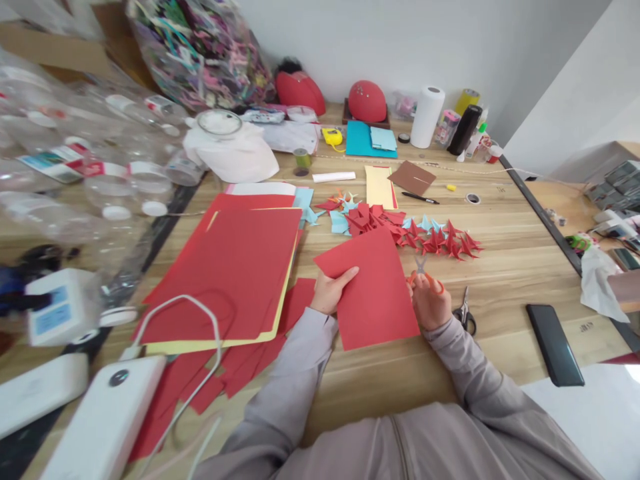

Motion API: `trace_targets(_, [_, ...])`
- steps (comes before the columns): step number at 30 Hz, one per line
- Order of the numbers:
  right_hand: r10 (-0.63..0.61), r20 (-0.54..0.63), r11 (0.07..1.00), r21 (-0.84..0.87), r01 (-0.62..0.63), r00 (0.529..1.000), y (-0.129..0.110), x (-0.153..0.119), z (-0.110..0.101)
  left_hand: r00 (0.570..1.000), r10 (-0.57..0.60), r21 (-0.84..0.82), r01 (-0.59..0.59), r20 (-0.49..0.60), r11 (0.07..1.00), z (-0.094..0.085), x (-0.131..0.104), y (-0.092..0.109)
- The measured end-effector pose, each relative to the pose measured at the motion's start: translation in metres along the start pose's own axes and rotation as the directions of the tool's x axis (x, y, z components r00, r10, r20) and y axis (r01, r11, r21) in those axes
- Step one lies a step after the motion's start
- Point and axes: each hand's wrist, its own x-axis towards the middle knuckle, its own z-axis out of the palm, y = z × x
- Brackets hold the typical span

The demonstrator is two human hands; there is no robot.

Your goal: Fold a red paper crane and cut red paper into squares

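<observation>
My left hand (331,291) grips a red paper sheet (375,293) at its left edge, thumb on top. On the sheet's right side, my right hand (431,301) is closed round orange-handled scissors (421,265), their small blades pointing away from me and slightly apart. Beyond the sheet lie folded red paper pieces (453,241) and light blue ones (425,225). A stack of large red sheets (240,267) rests to the left, with cut red strips (255,363) below it. Black-handled scissors (466,315) lie right of my right hand.
White power bank (107,413) with a looping cable at the lower left; plastic bottles (107,180) at the far left. A black phone (555,345) lies at the right. Tape measure (333,137), brown paper (413,178) and white roll (427,118) stand or lie farther back. Another person's arm shows at the right edge.
</observation>
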Motion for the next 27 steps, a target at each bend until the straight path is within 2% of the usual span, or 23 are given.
trace_targets(5, [0.019,0.078,0.998,-0.056,-0.015,0.997,0.003,0.000,0.006,0.999,-0.027,-0.067,0.024,-0.035,0.997,0.003,0.000,0.011])
trace_targets(11, [0.014,0.244,0.998,-0.057,0.000,0.970,0.000,-0.002,0.008,0.997,-0.071,-0.074,0.072,0.004,0.995,0.003,0.000,0.015])
trace_targets(18, [0.028,0.210,0.997,-0.070,-0.013,0.977,-0.002,-0.003,0.002,0.993,-0.099,-0.049,0.103,0.063,0.993,0.005,-0.003,0.015])
trace_targets(24, [0.063,0.234,0.993,-0.112,-0.038,0.970,-0.003,-0.003,-0.001,0.985,-0.157,-0.192,0.167,0.067,0.967,0.004,-0.003,0.010])
trace_targets(27, [0.070,0.200,0.990,-0.133,-0.043,0.977,-0.001,-0.004,-0.001,0.990,-0.133,-0.241,0.139,0.039,0.961,0.006,-0.002,0.007])
